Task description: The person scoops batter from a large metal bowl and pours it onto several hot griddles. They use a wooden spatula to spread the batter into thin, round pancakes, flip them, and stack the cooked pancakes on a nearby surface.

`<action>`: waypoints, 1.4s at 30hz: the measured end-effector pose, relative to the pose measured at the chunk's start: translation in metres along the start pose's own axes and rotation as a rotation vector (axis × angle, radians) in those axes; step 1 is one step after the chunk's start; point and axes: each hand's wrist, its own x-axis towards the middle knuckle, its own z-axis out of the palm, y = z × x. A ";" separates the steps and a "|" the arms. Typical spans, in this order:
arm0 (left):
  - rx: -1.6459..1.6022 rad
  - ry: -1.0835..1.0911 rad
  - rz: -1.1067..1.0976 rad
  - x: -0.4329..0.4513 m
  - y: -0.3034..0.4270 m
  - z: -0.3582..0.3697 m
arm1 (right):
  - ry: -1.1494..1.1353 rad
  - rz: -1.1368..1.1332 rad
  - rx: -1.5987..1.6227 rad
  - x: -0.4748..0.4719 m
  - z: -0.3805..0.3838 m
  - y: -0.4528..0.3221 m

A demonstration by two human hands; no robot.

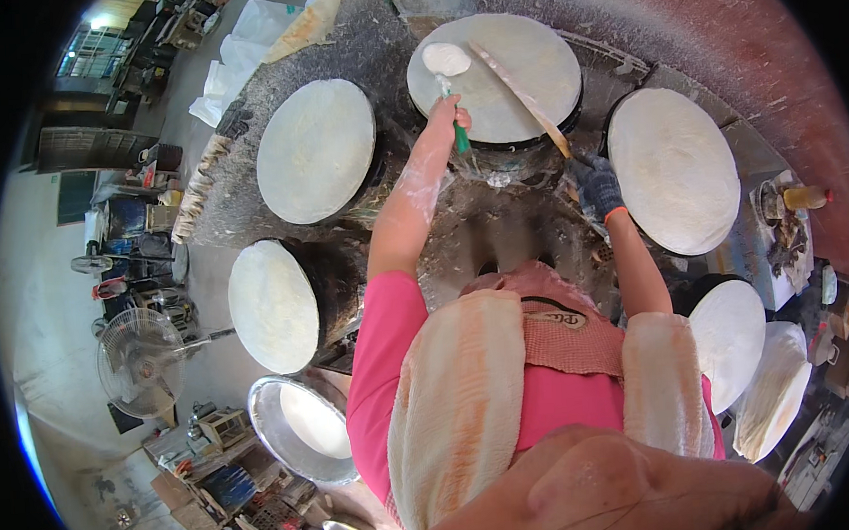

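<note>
My bare left hand [450, 114] grips the green handle of a ladle [447, 59]. White batter covers the ladle's bowl, which is over the left part of the far middle round griddle [554, 53]. A pale, thin layer coats that griddle. In a dark knit glove with an orange cuff, my right hand [597, 186] holds the near end of a long wooden spreader [516, 87]. The spreader slants across the same griddle, its far tip near the ladle; whether its edge touches the surface, I cannot tell. White smears mark my left forearm.
More white-coated round griddles stand around me: two on the left [316, 152] [273, 307] and two on the right [673, 172] [728, 344]. A metal basin [260, 414] of white liquid is at lower left. A fan [142, 362] stands beyond; a stack of thin sheets [771, 392] lies right.
</note>
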 end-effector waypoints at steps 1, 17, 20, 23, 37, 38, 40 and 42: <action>0.025 0.025 0.017 0.003 0.000 0.004 | -0.007 -0.063 -0.079 0.008 0.000 0.004; 0.069 -0.042 -0.030 -0.025 0.026 -0.051 | 0.033 -0.179 -0.893 -0.022 0.025 -0.050; 0.028 0.015 -0.033 -0.036 0.027 -0.043 | 0.059 -0.227 -0.666 -0.018 0.035 -0.036; 0.001 -0.048 -0.137 -0.030 0.034 -0.055 | -0.028 -0.379 -0.654 -0.017 0.057 -0.007; 0.031 -0.468 -0.122 -0.218 0.031 -0.123 | 0.039 -0.214 -0.375 -0.002 0.041 -0.030; 0.035 -0.436 -0.111 -0.222 0.030 -0.124 | 0.087 -0.333 -0.634 -0.007 0.038 -0.040; 0.037 -0.363 -0.107 -0.232 0.021 -0.131 | 0.042 -0.218 -0.716 -0.007 0.029 -0.068; -0.073 -0.285 -0.174 -0.236 0.011 -0.144 | -0.027 -0.047 -0.740 -0.008 0.029 -0.097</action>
